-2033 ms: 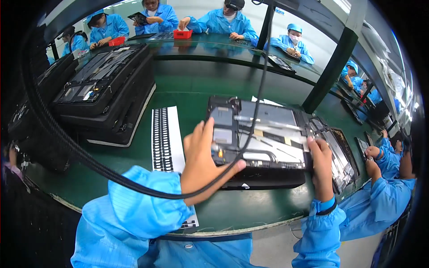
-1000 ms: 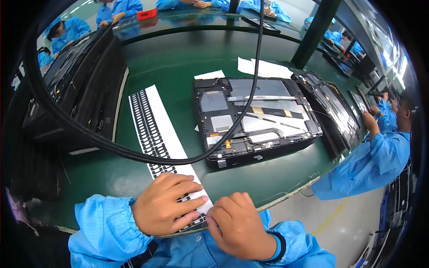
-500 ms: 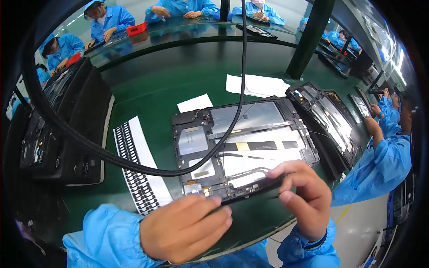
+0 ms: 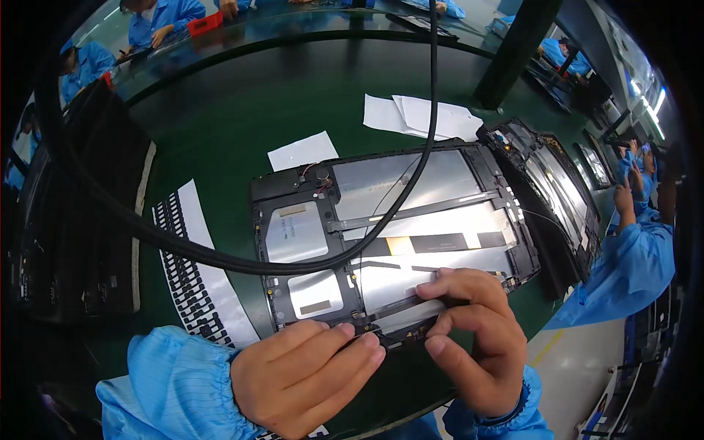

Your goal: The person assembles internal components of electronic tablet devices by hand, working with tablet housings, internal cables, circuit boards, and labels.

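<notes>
An opened flat electronic device (image 4: 411, 243), with a black frame and silver metal panels, lies before me. My left hand (image 4: 304, 378) is at its near edge, fingers bent and drawn together, with their tips by a dark strip. What they hold, if anything, is hidden. That thin dark strip (image 4: 392, 311) runs along the near part of the device toward my right hand (image 4: 480, 337). The right index fingertip rests by the strip. Thumb and another finger curl almost together over the device's near edge; anything between them is too small to make out.
A thick black cable (image 4: 220, 258) loops across the view above the device. To the left lie a white sheet of black stickers (image 4: 213, 282) and a black stack (image 4: 81, 220). White papers (image 4: 422, 117) lie behind; another opened device (image 4: 546, 180) stands right, near a co-worker's blue sleeve (image 4: 623, 271).
The view has shifted, and the device sits a little lower and nearer. My right hand has come closer to my left, and my left fingertips now reach the device's near edge.
</notes>
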